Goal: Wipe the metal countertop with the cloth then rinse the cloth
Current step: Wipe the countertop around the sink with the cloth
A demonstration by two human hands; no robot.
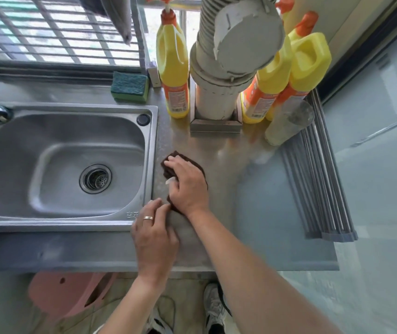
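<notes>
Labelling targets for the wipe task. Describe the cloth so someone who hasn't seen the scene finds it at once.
Start at the steel sink and go just past its right rim onto the metal countertop. The cloth lies flat there under the right hand, with the left hand near its closer corner. It is dark brown, unlike the green sponge behind the sink.

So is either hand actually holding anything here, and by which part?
The right hand presses flat on top of the dark brown cloth on the countertop. The left hand touches the cloth's near edge; whether it pinches it cannot be told.
</notes>
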